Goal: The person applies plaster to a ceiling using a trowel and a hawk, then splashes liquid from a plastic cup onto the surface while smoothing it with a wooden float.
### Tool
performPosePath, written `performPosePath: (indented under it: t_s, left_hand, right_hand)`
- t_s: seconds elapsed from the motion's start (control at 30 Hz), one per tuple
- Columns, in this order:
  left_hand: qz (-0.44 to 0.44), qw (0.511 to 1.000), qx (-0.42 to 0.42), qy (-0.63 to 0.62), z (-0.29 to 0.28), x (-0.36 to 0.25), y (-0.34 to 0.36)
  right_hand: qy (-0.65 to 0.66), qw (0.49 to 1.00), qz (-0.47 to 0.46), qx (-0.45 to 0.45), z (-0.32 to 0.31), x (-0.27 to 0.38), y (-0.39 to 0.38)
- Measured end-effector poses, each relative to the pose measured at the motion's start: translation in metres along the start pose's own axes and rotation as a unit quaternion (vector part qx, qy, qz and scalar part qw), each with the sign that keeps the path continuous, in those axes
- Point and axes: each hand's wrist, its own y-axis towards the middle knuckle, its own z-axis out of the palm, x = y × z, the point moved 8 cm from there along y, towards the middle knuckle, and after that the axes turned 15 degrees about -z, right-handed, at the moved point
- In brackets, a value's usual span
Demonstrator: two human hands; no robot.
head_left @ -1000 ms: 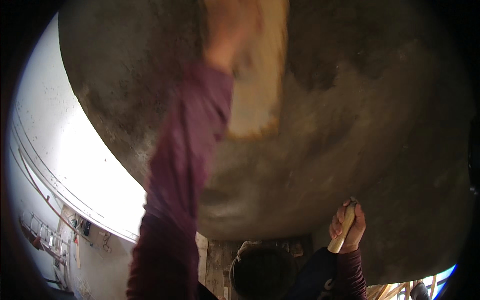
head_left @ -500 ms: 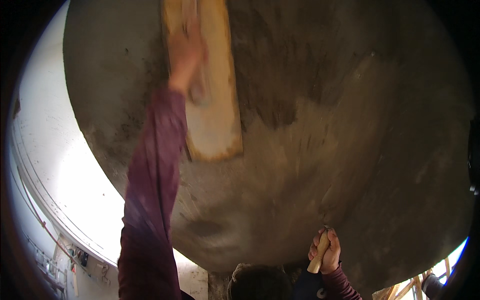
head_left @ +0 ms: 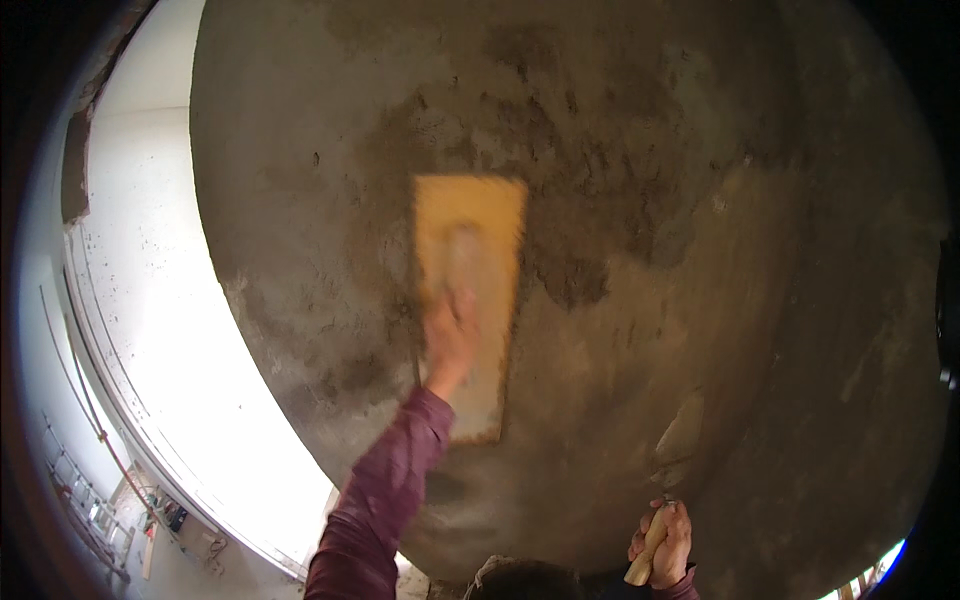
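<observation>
At near right, a wooden-handled tool [head_left: 652, 547] is clasped by the right hand [head_left: 676, 543], its far end hardly told from the dark wall [head_left: 620, 370]. Farther left, the yellow float [head_left: 495, 290], its long axis running near to far, is gripped by the left hand [head_left: 453, 338], its blurred handle partly covered.

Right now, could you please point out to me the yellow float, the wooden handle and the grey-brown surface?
Yellow float [head_left: 495, 312]: head view, on the right half of its flat face.
Wooden handle [head_left: 647, 556]: head view, on its lower half.
Grey-brown surface [head_left: 608, 390]: head view, on a bare part.
</observation>
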Motion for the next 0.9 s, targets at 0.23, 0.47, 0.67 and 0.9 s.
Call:
performPosePath:
  t_s: [0.23,0.47,0.67,0.9]
  left_hand:
    - [0.250,0.964,-0.091,0.029,-0.010,-0.175,0.123]
    - [0.124,0.992,0.014,0.027,0.067,-0.088,0.001]
    - [-0.089,0.988,-0.048,-0.118,-0.058,-0.044,0.050]
    - [0.293,0.929,-0.088,0.210,-0.061,-0.275,0.193]
  right_hand:
    - [-0.057,0.998,-0.016,-0.024,-0.010,0.002,0.004]
    - [-0.036,0.999,-0.019,-0.010,-0.001,0.009,-0.010]
    - [-0.011,1.000,0.024,-0.008,-0.023,-0.003,-0.022]
    - [-0.057,0.998,0.029,0.000,-0.019,-0.001,-0.005]
